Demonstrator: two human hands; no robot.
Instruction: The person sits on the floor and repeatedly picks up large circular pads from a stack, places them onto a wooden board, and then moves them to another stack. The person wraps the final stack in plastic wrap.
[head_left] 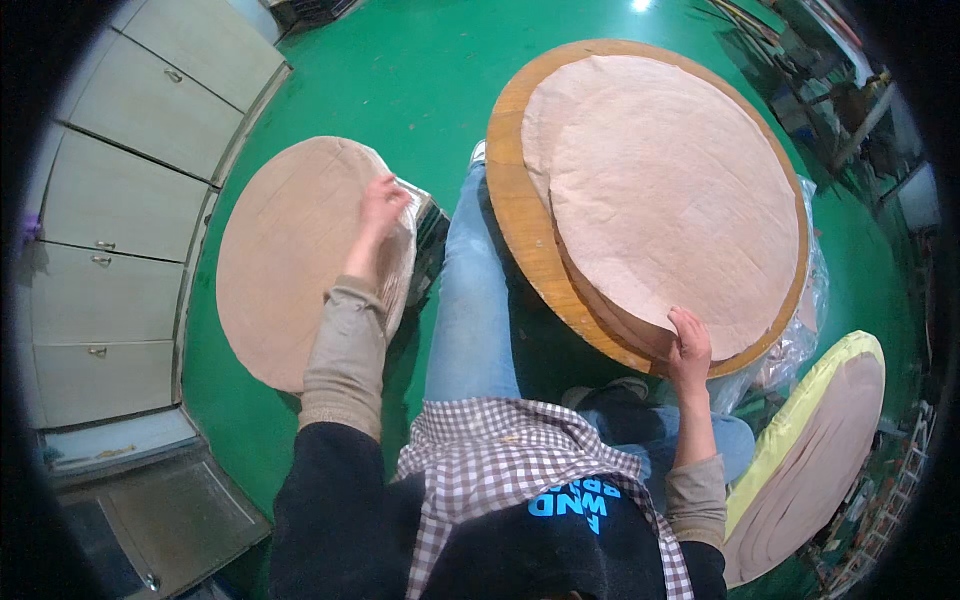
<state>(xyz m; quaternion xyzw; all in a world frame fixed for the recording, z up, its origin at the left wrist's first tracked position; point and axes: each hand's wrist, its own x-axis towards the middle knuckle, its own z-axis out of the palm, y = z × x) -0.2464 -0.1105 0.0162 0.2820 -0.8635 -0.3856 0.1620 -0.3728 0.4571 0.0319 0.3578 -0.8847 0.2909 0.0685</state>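
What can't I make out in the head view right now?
Head view:
- Left grip: blurred, so its contact with the left round stack is unclear.
- What supports the wooden board: hidden by the board itself.
- Upper-right clutter: dark, partly cut off by the fisheye rim.

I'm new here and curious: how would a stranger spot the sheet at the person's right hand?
Above the green floor, right of the outstretched leg, is a big round wooden board. On it, find the top pale pink sheet, its near edge at the right hand. Unlike the sheet below, which peeks out at the left, no other sheet covers it.
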